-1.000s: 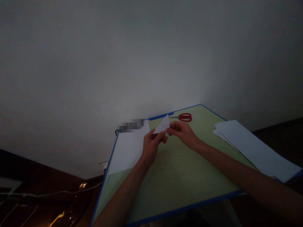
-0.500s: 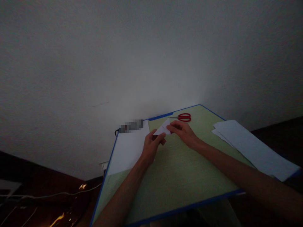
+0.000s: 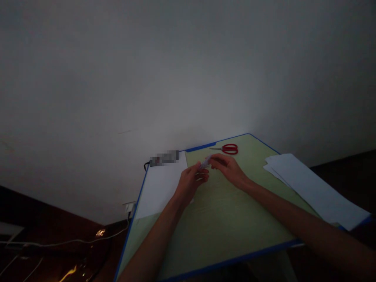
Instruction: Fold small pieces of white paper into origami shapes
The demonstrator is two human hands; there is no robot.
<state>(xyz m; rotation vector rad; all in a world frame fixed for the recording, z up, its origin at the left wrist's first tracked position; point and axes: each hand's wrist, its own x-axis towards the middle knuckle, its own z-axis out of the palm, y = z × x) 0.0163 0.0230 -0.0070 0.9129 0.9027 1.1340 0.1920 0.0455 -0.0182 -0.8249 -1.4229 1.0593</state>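
Observation:
A small folded piece of white paper [image 3: 205, 161] is held between both hands above the table, turned nearly edge-on so its outline is hard to make out. My left hand [image 3: 190, 179] pinches its left end, with the lower fingers loosely curled beneath. On the other side, my right hand [image 3: 225, 165] grips the right end between thumb and fingertips. Just beyond the right hand lie scissors with red handles [image 3: 230, 149], their blades pointing left. To the left of my left hand a white sheet [image 3: 161, 188] rests on the table.
The pale green table [image 3: 226, 223] has a blue edge and stands against a grey wall [image 3: 188, 78]. A stack of white paper [image 3: 314, 186] lies at the right side. A dark, blurred-out object [image 3: 164, 158] sits at the back left. Cables [image 3: 79, 241] run at lower left.
The folded paper, a flat white triangle facing me before, has been turned or squeezed to a narrow shape. Both hands still hold it. The view has shifted slightly.

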